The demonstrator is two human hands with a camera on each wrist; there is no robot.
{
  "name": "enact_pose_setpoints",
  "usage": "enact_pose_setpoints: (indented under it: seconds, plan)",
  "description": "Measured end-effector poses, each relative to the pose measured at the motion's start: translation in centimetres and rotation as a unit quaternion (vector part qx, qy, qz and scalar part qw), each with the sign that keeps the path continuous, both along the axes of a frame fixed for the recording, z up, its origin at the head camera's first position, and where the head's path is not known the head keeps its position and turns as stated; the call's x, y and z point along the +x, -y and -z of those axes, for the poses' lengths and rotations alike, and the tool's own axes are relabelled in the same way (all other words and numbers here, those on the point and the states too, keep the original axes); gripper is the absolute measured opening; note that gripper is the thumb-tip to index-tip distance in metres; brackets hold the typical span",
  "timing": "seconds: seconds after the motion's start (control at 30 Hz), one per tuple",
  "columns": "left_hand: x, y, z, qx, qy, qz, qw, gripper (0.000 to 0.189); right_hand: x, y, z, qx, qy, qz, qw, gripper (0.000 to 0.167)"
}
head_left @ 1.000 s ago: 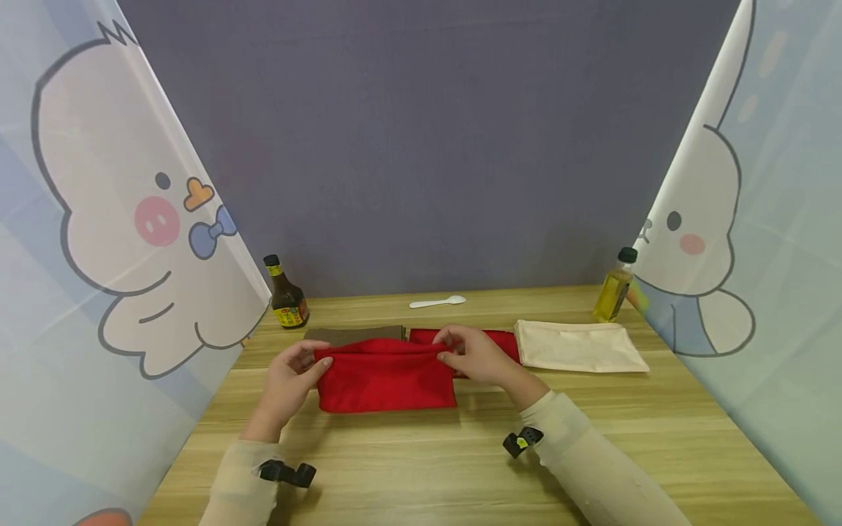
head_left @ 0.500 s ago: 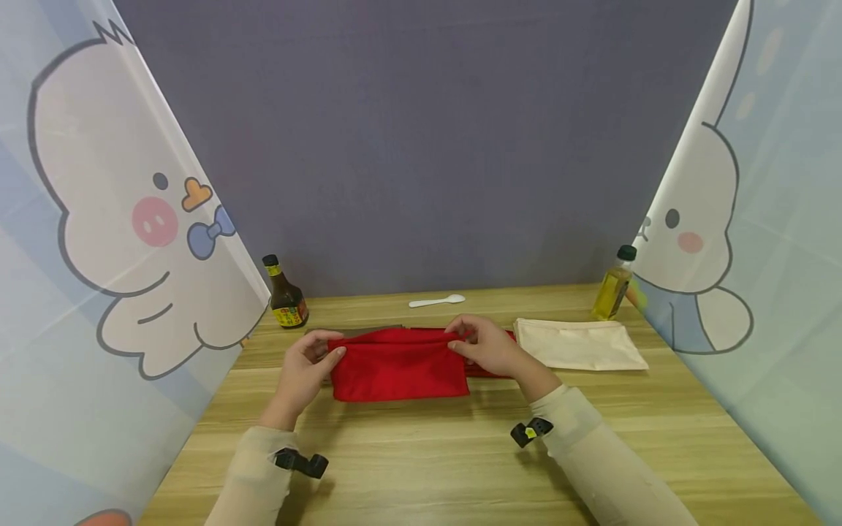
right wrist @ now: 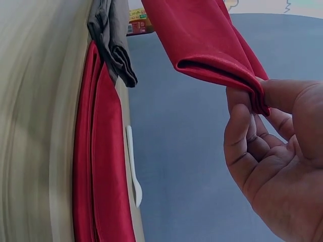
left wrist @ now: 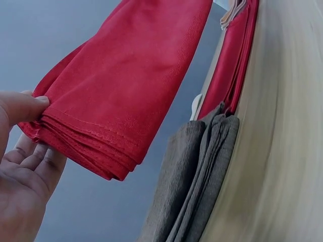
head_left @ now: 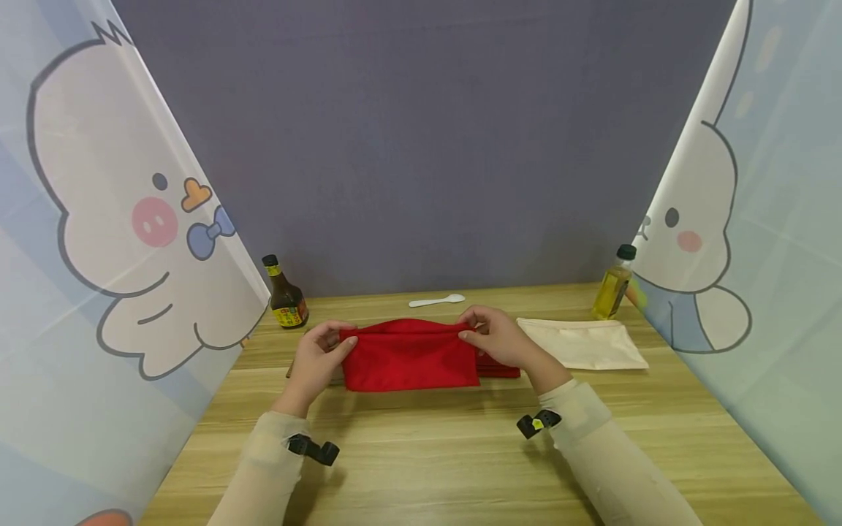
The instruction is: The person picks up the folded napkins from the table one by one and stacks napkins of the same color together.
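Note:
A folded red cloth point(head_left: 411, 359) hangs between my two hands, lifted off the table. My left hand point(head_left: 319, 363) pinches its upper left corner between thumb and fingers; in the left wrist view several stacked layers show at the cloth's edge. At the upper right corner my right hand point(head_left: 505, 343) pinches the cloth in the same way. Below and behind lies a second folded red cloth point(right wrist: 103, 166), mostly covered in the head view. Beside it is a folded grey-brown cloth point(left wrist: 194, 176), largely hidden from the head camera by the held cloth.
A folded cream cloth point(head_left: 585, 343) lies right of the red one. A dark sauce bottle point(head_left: 287, 298) stands at the back left, an oil bottle point(head_left: 613, 288) at the back right. A white spoon point(head_left: 437, 301) lies near the back wall of the wooden table point(head_left: 421, 453).
Both hands have moved right and slightly away from me, carrying the held red cloth with them. It now hangs farther over the cloths lying behind.

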State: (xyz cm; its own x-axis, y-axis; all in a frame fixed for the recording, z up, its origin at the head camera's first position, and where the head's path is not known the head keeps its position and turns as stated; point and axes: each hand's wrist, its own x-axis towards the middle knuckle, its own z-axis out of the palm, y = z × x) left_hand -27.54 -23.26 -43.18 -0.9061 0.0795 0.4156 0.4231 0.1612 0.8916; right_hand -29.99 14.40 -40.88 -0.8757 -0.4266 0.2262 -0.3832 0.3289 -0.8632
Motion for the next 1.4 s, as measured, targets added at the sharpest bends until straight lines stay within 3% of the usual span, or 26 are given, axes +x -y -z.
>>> enact_pose_setpoints:
  seconds: [0.37, 0.5, 0.73, 0.9, 1.4]
  plan:
    - [-1.0, -1.5, -0.3, 0.018, 0.021, 0.009, 0.9996, 0.031, -0.8, -1.2, 0.1, 0.000, -0.006, 0.029, 0.9996, 0.018]
    - [-1.3, -2.2, -0.5, 0.027, 0.013, 0.014, 0.9994, 0.029, -1.0, -1.6, 0.2, -0.002, -0.013, 0.038, 0.9992, 0.018]
    - [-2.6, -3.3, 0.3, 0.052, -0.007, 0.025, 0.9983, 0.027, -1.8, -2.7, 0.4, 0.009, -0.012, 0.055, 0.9984, 0.014]
    - [-3.2, -4.3, 0.6, 0.077, 0.003, 0.031, 0.9965, 0.031, -2.2, -3.4, 0.7, 0.006, -0.013, 0.069, 0.9975, 0.014]
    - [-4.6, -6.3, 1.3, 0.086, 0.013, -0.007, 0.9962, 0.027, -3.0, -4.9, 1.3, -0.003, -0.018, 0.087, 0.9960, 0.016]
